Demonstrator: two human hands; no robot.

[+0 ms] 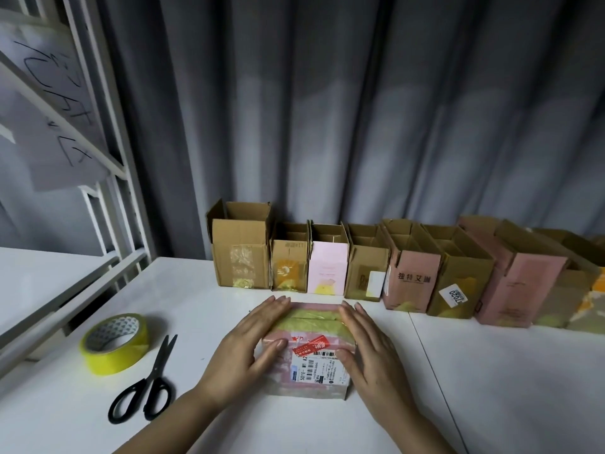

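Pink taped box (314, 358) is sitting mid-tabletop (491, 371). Left grip (252, 335) and right grip (366, 342) are pressing flat against its two sides, fingers straight, curling round nothing. Yellow tape roll (114, 344) and black scissors (147, 381) are lying to the left.

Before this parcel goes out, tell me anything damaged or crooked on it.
The pink box between the left hand and right hand looks reused: its yellow tape strip is wrinkled, and the red sticker sits tilted by the shipping label. Nothing spilled.
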